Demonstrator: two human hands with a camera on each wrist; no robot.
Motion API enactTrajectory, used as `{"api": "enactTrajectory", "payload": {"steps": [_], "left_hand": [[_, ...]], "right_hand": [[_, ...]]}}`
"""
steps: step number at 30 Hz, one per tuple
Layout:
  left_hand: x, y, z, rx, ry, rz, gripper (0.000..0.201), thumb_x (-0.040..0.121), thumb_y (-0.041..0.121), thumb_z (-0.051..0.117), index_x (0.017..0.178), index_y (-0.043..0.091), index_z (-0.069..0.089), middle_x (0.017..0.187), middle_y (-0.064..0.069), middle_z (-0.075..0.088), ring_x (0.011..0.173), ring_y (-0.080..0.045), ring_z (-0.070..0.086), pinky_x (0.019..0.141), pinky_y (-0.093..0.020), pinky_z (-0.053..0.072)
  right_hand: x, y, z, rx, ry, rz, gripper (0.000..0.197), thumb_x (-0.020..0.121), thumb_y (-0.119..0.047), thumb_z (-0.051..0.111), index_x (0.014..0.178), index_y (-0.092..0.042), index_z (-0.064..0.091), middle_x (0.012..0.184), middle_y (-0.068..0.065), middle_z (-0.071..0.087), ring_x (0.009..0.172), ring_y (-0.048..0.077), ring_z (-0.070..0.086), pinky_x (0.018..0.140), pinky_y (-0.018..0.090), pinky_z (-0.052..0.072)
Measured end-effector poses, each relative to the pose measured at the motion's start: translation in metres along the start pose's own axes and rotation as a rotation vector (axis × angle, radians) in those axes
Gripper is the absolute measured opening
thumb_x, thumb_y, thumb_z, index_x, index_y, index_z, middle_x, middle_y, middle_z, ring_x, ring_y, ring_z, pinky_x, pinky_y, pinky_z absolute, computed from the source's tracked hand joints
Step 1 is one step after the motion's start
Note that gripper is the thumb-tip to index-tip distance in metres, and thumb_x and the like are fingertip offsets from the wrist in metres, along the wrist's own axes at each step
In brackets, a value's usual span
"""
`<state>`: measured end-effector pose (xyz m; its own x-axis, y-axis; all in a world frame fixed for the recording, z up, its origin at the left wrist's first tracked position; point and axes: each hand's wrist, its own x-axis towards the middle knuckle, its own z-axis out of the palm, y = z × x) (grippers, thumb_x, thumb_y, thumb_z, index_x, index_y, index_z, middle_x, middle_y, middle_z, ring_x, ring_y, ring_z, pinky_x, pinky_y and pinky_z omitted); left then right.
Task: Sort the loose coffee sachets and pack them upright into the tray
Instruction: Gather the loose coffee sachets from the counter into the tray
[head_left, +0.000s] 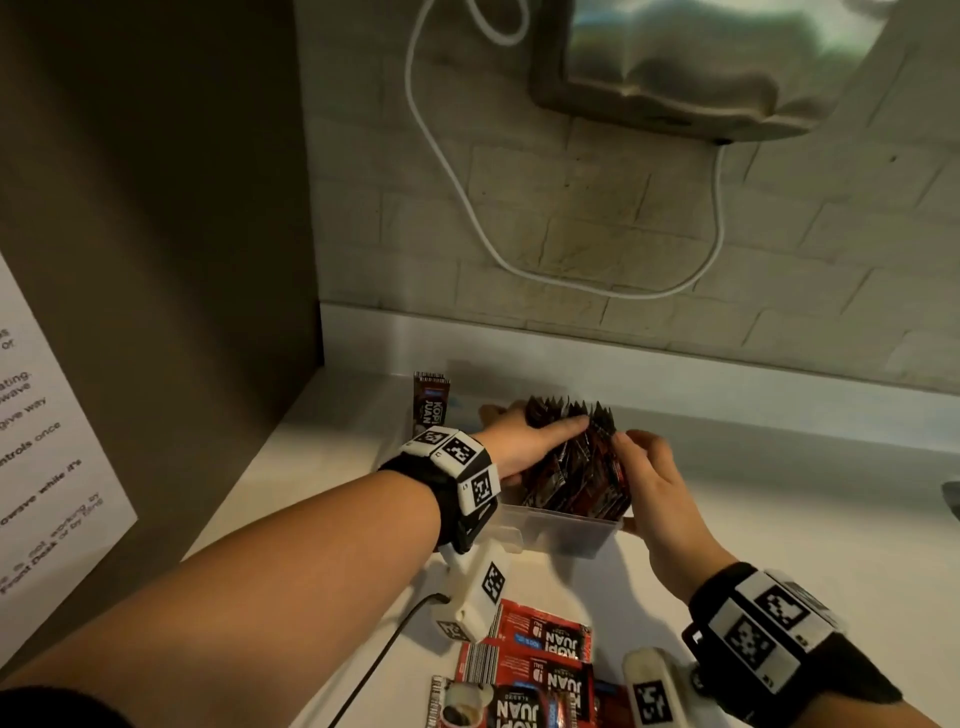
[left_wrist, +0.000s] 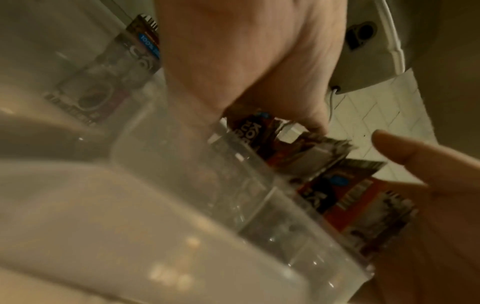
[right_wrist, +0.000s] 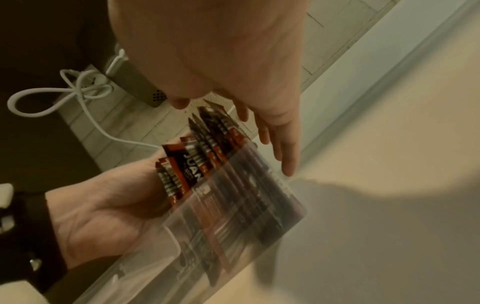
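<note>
A clear plastic tray (head_left: 563, 532) stands on the white counter with a row of red-and-black coffee sachets (head_left: 576, 467) upright in it. My left hand (head_left: 530, 436) reaches in from the left and grips the row, thumb along the sachet tops and fingers curled over the far side (left_wrist: 311, 123). On the row's right side my right hand (head_left: 652, 473) lies with straight fingers (right_wrist: 283, 148) against the sachets (right_wrist: 207, 148) and the tray wall. One sachet (head_left: 431, 402) stands alone at the tray's far left. Several loose sachets (head_left: 540, 670) lie flat near the counter's front.
A brown cabinet side with a paper notice (head_left: 47, 441) closes off the left. Behind the tray rises a brick wall with a looping white cable (head_left: 467, 197) under a mounted appliance (head_left: 701, 67). A dark cable (head_left: 379, 665) crosses the counter in front.
</note>
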<state>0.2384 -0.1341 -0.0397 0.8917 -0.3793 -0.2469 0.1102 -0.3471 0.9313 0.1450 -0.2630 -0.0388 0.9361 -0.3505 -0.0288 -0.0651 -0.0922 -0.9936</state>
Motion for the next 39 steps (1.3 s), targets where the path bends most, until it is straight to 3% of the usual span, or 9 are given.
{"api": "enactTrajectory", "payload": {"steps": [2, 5, 10, 14, 17, 24, 29, 34, 39], "left_hand": [[-0.006, 0.005, -0.001, -0.048, -0.056, -0.01, 0.065, 0.06, 0.067, 0.074, 0.109, 0.028, 0.059, 0.116, -0.003, 0.067, 0.105, -0.02, 0.064, 0.093, -0.033, 0.052], [-0.005, 0.006, 0.004, -0.106, -0.059, -0.08, 0.112, 0.035, 0.086, 0.067, 0.128, 0.027, 0.047, 0.129, -0.004, 0.056, 0.116, -0.025, 0.058, 0.096, -0.042, 0.051], [0.048, -0.018, 0.023, -0.291, -0.027, -0.187, 0.131, 0.017, 0.104, 0.043, 0.138, 0.054, 0.033, 0.154, -0.002, 0.036, 0.139, -0.029, 0.036, 0.109, -0.054, 0.033], [0.016, 0.005, 0.021, -0.371, 0.002, -0.238, 0.112, 0.059, 0.095, 0.028, 0.149, 0.029, 0.031, 0.154, -0.008, 0.036, 0.138, -0.028, 0.038, 0.112, -0.05, 0.032], [-0.012, 0.019, 0.016, -0.391, -0.046, -0.276, 0.086, 0.086, 0.079, 0.021, 0.134, 0.015, 0.052, 0.132, -0.018, 0.059, 0.119, -0.031, 0.058, 0.1, -0.042, 0.047], [-0.01, 0.013, 0.018, -0.475, -0.168, -0.33, 0.096, 0.078, 0.087, 0.023, 0.131, 0.014, 0.058, 0.122, -0.021, 0.065, 0.112, -0.033, 0.063, 0.103, -0.048, 0.046], [0.003, 0.012, 0.029, -0.449, -0.081, -0.328, 0.116, 0.058, 0.096, 0.029, 0.148, 0.023, 0.035, 0.135, -0.018, 0.056, 0.117, -0.034, 0.06, 0.101, -0.047, 0.047], [0.052, -0.022, 0.037, -0.441, -0.033, -0.336, 0.148, 0.021, 0.104, 0.034, 0.152, 0.036, 0.019, 0.152, -0.011, 0.04, 0.128, -0.031, 0.051, 0.102, -0.054, 0.043], [-0.015, 0.021, 0.016, -0.406, -0.044, -0.323, 0.114, 0.065, 0.096, 0.024, 0.143, 0.016, 0.044, 0.128, -0.02, 0.061, 0.111, -0.034, 0.064, 0.091, -0.045, 0.053]], "right_hand": [[0.001, 0.002, 0.001, -0.01, -0.032, 0.028, 0.059, 0.092, -0.05, 0.048, 0.139, -0.018, 0.034, 0.126, 0.005, 0.057, 0.111, 0.019, 0.059, 0.095, 0.048, 0.049], [0.002, 0.003, 0.003, -0.025, -0.068, 0.036, 0.069, 0.088, -0.055, 0.049, 0.145, -0.02, 0.03, 0.135, 0.004, 0.052, 0.12, 0.019, 0.054, 0.103, 0.05, 0.043], [0.0, 0.0, 0.003, -0.054, -0.081, 0.038, 0.077, 0.083, -0.063, 0.049, 0.146, -0.023, 0.03, 0.137, 0.001, 0.051, 0.122, 0.017, 0.052, 0.105, 0.05, 0.041], [0.0, -0.001, 0.001, -0.042, -0.096, 0.063, 0.068, 0.089, -0.056, 0.047, 0.145, -0.022, 0.031, 0.136, 0.001, 0.052, 0.12, 0.016, 0.053, 0.104, 0.049, 0.042], [0.0, -0.004, 0.001, -0.039, -0.113, 0.068, 0.064, 0.091, -0.053, 0.046, 0.145, -0.022, 0.032, 0.135, -0.001, 0.053, 0.118, 0.013, 0.053, 0.104, 0.047, 0.042], [0.004, -0.007, -0.001, -0.026, -0.148, 0.096, 0.06, 0.091, -0.053, 0.047, 0.143, -0.024, 0.035, 0.133, -0.003, 0.055, 0.116, 0.011, 0.055, 0.105, 0.045, 0.042], [0.009, -0.009, -0.001, -0.019, -0.216, 0.096, 0.056, 0.093, -0.05, 0.044, 0.142, -0.024, 0.036, 0.13, -0.003, 0.057, 0.112, 0.009, 0.057, 0.101, 0.041, 0.045], [0.012, -0.009, -0.006, -0.053, -0.223, 0.133, 0.056, 0.089, -0.062, 0.042, 0.135, -0.03, 0.041, 0.127, -0.003, 0.06, 0.112, 0.016, 0.06, 0.077, 0.039, 0.052], [0.013, -0.013, -0.011, -0.087, -0.219, 0.144, 0.067, 0.082, -0.071, 0.041, 0.138, -0.033, 0.037, 0.133, -0.005, 0.054, 0.119, 0.023, 0.053, 0.095, 0.057, 0.044]]}}
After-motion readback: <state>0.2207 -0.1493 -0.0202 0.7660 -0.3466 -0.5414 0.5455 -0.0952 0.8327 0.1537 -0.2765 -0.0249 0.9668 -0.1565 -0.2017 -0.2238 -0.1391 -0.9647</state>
